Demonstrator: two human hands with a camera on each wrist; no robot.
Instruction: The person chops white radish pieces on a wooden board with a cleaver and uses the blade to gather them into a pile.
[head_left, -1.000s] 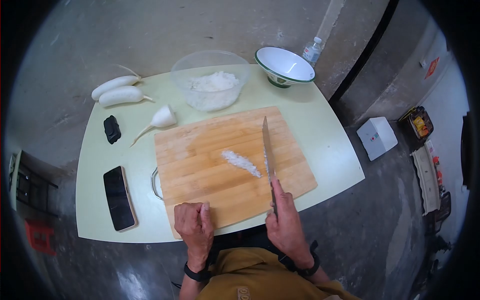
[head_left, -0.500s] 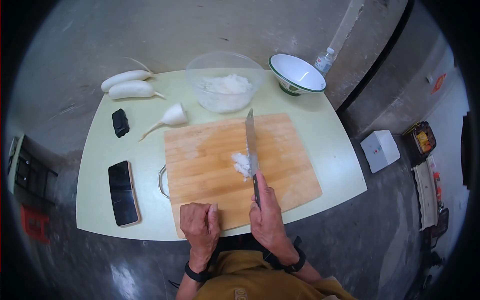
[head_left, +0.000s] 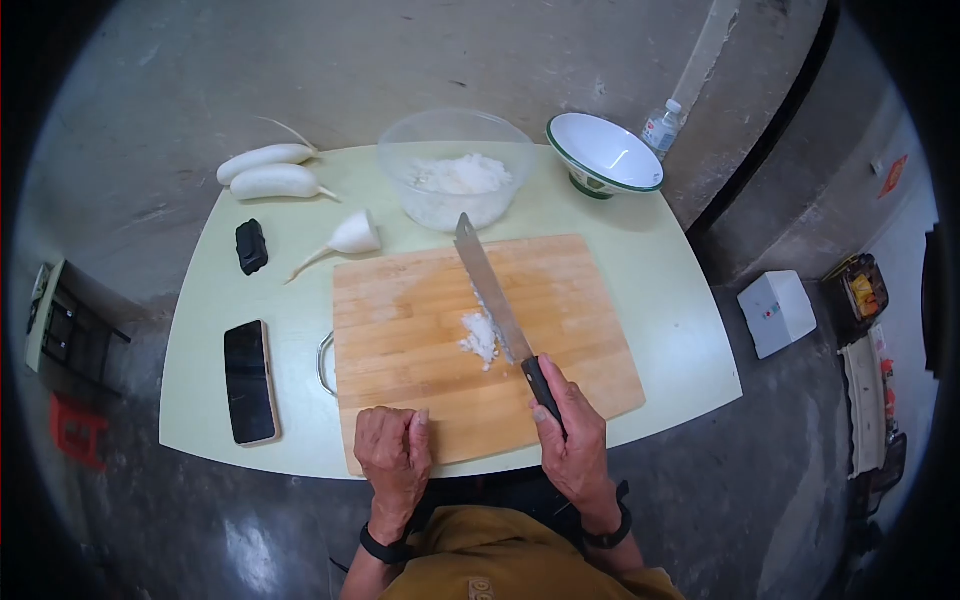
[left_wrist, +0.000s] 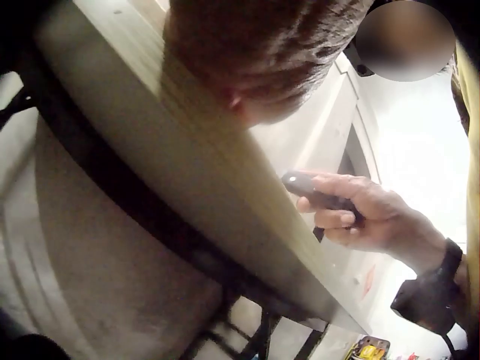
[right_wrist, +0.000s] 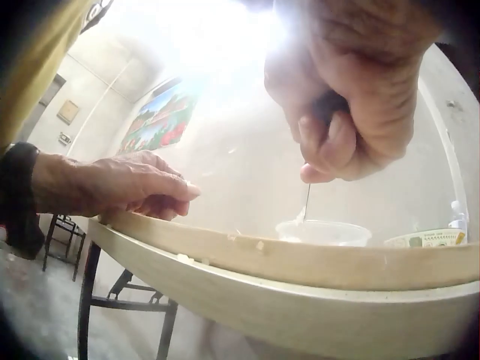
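My right hand (head_left: pixel 574 432) grips the black handle of a kitchen knife (head_left: pixel 497 298). Its long blade slants up and left over the wooden cutting board (head_left: pixel 400 350), with white bits along its edge. Against the blade's left side is a small heap of finely chopped white radish (head_left: pixel 480 338). At the board's front left corner rests my left hand (head_left: pixel 393 450), fingers curled with nothing in them. The right wrist view shows this left hand (right_wrist: pixel 120 184) at the board's edge, its thumb along the top. Beyond the board, a clear plastic bowl (head_left: pixel 455 135) contains more chopped white radish.
A cut radish (head_left: pixel 355 234) with a tail lies behind the board, and two whole radishes (head_left: pixel 275 182) lie farther back. On the left are a phone (head_left: pixel 250 385) and a black object (head_left: pixel 251 247). A green-rimmed bowl (head_left: pixel 605 150) and a bottle (head_left: pixel 662 128) stand at the back right.
The knife went left, pushing the strip of chopped radish into a compact heap. Its tip has since swung left while my right hand shifted back right. My left hand stayed on the board's corner.
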